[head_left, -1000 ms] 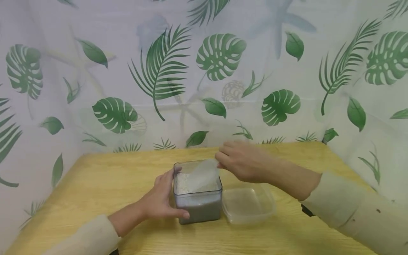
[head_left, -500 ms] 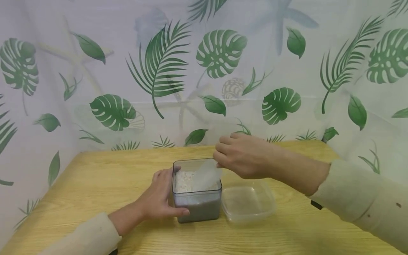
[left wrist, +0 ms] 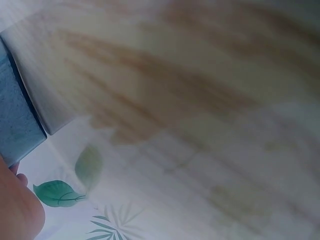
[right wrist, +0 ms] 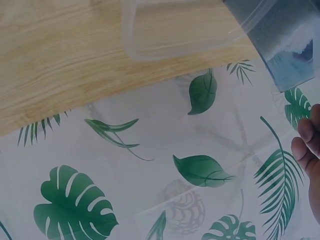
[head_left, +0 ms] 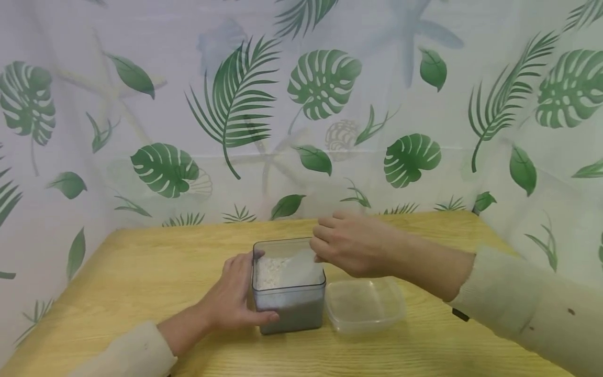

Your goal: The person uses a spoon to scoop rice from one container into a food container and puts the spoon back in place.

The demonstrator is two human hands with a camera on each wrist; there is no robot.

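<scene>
Where the white curtain printed with green leaves (head_left: 301,104) closes three sides, the yellow wooden table (head_left: 141,272) carries all the things; the curtain probably serves only as a plain background. Near the middle of the table stands the square clear plastic container (head_left: 289,293) with a grey lower part and white grains inside. The shallow clear plastic lid (head_left: 365,305) lies flat just beside it, on its right, so the container is open at the top. The left hand (head_left: 235,296) grips the left wall of the container, with the thumb curled across the front, which I judge keeps it steady. The right hand (head_left: 346,243) hovers over the back right corner; its fingers pinch a thin translucent white sheet (head_left: 301,264) that slopes down into the container.
</scene>
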